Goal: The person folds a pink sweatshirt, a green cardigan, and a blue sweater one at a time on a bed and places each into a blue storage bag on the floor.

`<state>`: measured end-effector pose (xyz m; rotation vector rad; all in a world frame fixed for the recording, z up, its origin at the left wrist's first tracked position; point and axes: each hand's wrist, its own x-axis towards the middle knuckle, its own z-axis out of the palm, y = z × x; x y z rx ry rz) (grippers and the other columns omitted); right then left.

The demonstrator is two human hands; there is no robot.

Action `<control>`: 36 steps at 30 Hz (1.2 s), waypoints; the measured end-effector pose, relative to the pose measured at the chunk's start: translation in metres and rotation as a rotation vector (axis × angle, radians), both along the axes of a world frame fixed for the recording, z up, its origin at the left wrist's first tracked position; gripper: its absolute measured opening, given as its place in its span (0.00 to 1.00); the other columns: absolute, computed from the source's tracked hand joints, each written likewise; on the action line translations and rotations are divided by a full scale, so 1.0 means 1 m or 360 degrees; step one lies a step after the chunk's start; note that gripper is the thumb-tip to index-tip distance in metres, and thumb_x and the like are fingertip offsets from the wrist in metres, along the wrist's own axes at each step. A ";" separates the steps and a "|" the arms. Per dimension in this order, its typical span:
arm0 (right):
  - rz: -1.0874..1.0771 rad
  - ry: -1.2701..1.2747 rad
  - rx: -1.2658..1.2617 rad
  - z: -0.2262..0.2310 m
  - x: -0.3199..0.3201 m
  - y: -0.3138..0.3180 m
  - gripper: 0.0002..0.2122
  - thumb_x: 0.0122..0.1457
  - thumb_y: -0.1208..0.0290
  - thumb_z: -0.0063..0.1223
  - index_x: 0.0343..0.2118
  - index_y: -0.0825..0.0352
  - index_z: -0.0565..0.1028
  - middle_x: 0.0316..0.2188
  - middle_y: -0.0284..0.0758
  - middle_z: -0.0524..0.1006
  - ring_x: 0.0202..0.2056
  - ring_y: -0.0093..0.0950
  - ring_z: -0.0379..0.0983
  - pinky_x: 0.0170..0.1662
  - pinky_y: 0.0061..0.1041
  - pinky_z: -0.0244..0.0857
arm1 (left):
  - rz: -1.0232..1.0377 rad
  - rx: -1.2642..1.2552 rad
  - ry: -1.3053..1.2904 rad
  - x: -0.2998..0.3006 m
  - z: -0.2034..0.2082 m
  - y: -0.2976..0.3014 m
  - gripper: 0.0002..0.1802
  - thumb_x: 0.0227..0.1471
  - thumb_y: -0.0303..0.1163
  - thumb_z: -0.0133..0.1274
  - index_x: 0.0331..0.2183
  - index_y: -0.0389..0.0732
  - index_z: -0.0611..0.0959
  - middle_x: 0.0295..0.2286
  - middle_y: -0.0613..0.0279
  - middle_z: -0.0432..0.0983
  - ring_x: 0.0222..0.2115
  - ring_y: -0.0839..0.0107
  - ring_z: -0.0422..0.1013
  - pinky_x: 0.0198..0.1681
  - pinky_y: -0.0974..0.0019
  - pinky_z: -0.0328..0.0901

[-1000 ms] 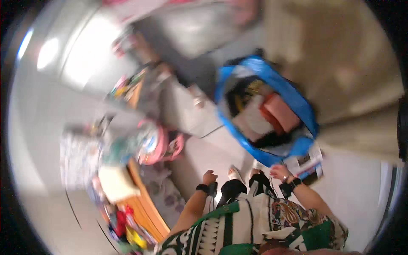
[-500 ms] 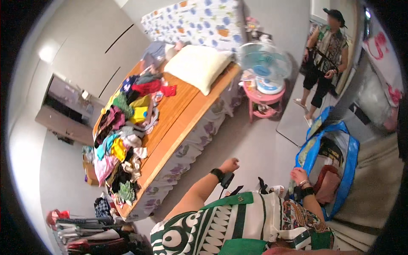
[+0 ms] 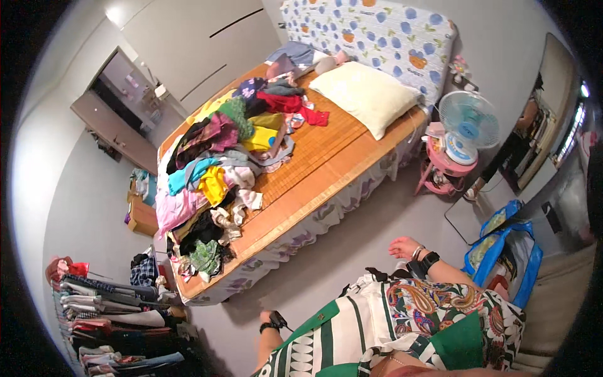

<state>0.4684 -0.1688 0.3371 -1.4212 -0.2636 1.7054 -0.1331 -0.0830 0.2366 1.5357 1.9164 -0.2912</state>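
Observation:
My right hand point(image 3: 404, 247) hovers over the floor between the bed and a blue bag point(image 3: 532, 276), its fingers apart and nothing in them. The bag stands to its right with clothes inside, partly hidden by my arm. Low in the picture is my left hand point(image 3: 267, 316), beside the bed's front corner; its fingers are too small and turned away to read. A mixed heap of clothes point(image 3: 213, 185) lies along the left side of the bed point(image 3: 339, 188), with a yellow garment point(image 3: 213, 186) and a pink one point(image 3: 179, 207) among them.
A cream pillow point(image 3: 367, 97) lies at the bed's head. Beyond the bed, a fan point(image 3: 468, 122) stands on a pink side table point(image 3: 443, 160). A tall mirror point(image 3: 540, 119) is at the right. Clothes on a rack point(image 3: 113, 314) fill the lower left, near a cardboard box point(image 3: 143, 217).
My view has swung left toward the bed. My right hand has come away from the blue bag's edge, and my left hand has dropped lower beside my body.

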 end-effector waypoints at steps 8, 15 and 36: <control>0.0244 -0.0133 -0.0030 0.000 -0.013 0.109 0.07 0.49 0.73 0.46 0.32 0.66 0.66 0.27 0.35 0.72 0.28 0.25 0.70 0.28 0.22 0.66 | 0.0240 -0.0410 -0.0575 0.056 -0.043 -0.070 0.15 0.35 0.37 0.50 0.21 0.32 0.76 0.20 0.52 0.73 0.23 0.60 0.70 0.25 0.63 0.64; 0.0402 -0.0214 0.0027 0.018 0.007 0.224 0.07 0.50 0.72 0.46 0.31 0.66 0.66 0.26 0.35 0.72 0.26 0.24 0.71 0.26 0.20 0.66 | 0.0236 -0.0418 -0.0612 0.095 -0.039 0.013 0.15 0.36 0.37 0.50 0.24 0.32 0.76 0.19 0.54 0.72 0.23 0.63 0.70 0.25 0.64 0.64; 0.0345 -0.0799 -0.0161 -0.006 0.107 0.349 0.04 0.47 0.74 0.47 0.25 0.67 0.69 0.20 0.33 0.72 0.19 0.21 0.69 0.19 0.18 0.64 | -0.0120 0.1161 -0.0821 0.276 0.129 0.553 0.15 0.36 0.34 0.49 0.25 0.34 0.69 0.20 0.48 0.68 0.24 0.54 0.67 0.26 0.59 0.61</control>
